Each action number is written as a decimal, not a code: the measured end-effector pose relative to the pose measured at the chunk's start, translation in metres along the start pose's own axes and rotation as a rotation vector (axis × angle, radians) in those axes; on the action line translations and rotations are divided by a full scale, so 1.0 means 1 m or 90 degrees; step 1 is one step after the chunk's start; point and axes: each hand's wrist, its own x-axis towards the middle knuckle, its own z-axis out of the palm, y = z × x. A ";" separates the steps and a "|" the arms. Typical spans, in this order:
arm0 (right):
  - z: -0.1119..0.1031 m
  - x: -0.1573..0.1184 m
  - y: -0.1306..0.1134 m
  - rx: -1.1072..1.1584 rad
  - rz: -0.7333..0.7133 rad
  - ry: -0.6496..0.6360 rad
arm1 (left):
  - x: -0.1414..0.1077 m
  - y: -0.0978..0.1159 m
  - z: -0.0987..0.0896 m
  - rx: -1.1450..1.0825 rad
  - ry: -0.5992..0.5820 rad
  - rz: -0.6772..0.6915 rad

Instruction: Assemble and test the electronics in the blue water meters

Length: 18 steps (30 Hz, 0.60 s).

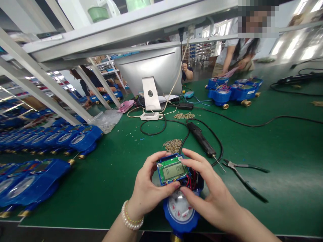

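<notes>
A blue water meter (180, 210) with a white dial lies at the near edge of the green bench (121, 174). On top of it sits a green circuit board with an LCD screen (173, 170) reading "A- 04", red and black wires trailing at its right. My left hand (145, 190), a pearl bracelet at the wrist, grips the board's left side and lower edge. My right hand (209, 191) holds its right side, index finger on the top corner and thumb at the lower edge.
A black electric screwdriver (202, 138) and black pliers (243, 178) lie to the right. Piles of small screws (173, 145) sit behind the meter. Rows of blue meters (50, 141) fill the left. A monitor's back (153, 72) stands ahead; other people work beyond.
</notes>
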 end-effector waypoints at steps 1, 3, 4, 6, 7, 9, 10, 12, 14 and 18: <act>-0.001 -0.001 -0.001 0.011 -0.002 0.016 | 0.000 0.000 0.000 0.006 0.001 0.003; -0.002 -0.002 -0.002 0.007 -0.023 0.045 | 0.000 0.001 0.000 0.021 -0.001 0.014; -0.002 -0.002 -0.003 -0.002 -0.039 0.053 | 0.000 0.001 0.000 0.029 -0.003 0.021; 0.000 -0.002 -0.003 -0.021 -0.064 0.064 | 0.000 0.001 0.000 0.041 -0.003 0.029; 0.001 -0.002 -0.003 -0.029 -0.075 0.073 | 0.000 0.001 0.000 0.044 -0.001 0.029; 0.001 -0.002 -0.003 -0.048 -0.096 0.092 | 0.000 0.002 0.001 0.049 -0.002 0.028; 0.001 -0.002 -0.002 -0.059 -0.109 0.096 | 0.000 0.002 0.001 0.053 -0.004 0.027; 0.001 -0.001 -0.001 -0.083 -0.132 0.093 | 0.001 0.002 0.001 0.061 -0.011 0.027; 0.001 -0.001 0.001 -0.102 -0.143 0.080 | 0.001 0.003 0.000 0.065 -0.018 0.024; 0.000 -0.001 0.002 -0.106 -0.155 0.074 | 0.001 0.004 0.000 0.063 -0.021 0.022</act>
